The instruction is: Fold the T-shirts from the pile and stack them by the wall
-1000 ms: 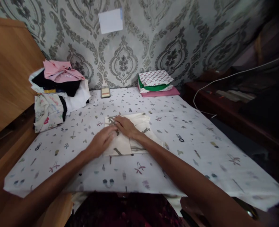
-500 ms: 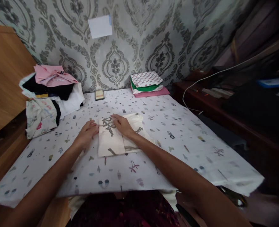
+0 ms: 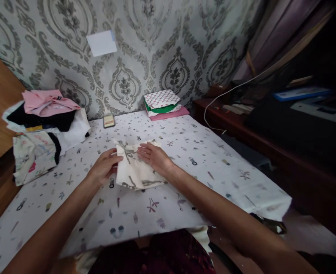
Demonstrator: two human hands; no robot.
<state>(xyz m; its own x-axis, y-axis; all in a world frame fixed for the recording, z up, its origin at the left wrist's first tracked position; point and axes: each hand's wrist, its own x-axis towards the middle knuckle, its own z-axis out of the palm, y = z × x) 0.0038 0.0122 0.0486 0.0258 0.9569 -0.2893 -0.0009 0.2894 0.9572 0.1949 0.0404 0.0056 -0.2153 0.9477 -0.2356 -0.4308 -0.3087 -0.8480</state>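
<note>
A folded cream cloth [image 3: 133,173] with dark, script-like print lies on the patterned white sheet in front of me. Its left edge is raised off the sheet. My left hand [image 3: 104,164] pinches that edge, thumb on the near side and fingertips partly hidden behind the fabric. Over the cloth's right half is my right hand [image 3: 154,155], open, its palm partly turned up and fingers stretched to the left. Whether its underside touches the fabric is hard to see.
At the left is a heap of clothes [image 3: 46,120], pink on top. Folded cloths [image 3: 164,102] are stacked by the wall, with a small pixelated card [image 3: 109,121] to their left. A white cable [image 3: 210,108] hangs near the dark red furniture [image 3: 236,125] at right.
My left hand has moved onto the cloth's left edge, which has lifted. The right hand has turned from palm down to palm partly up. The whole view has shifted.
</note>
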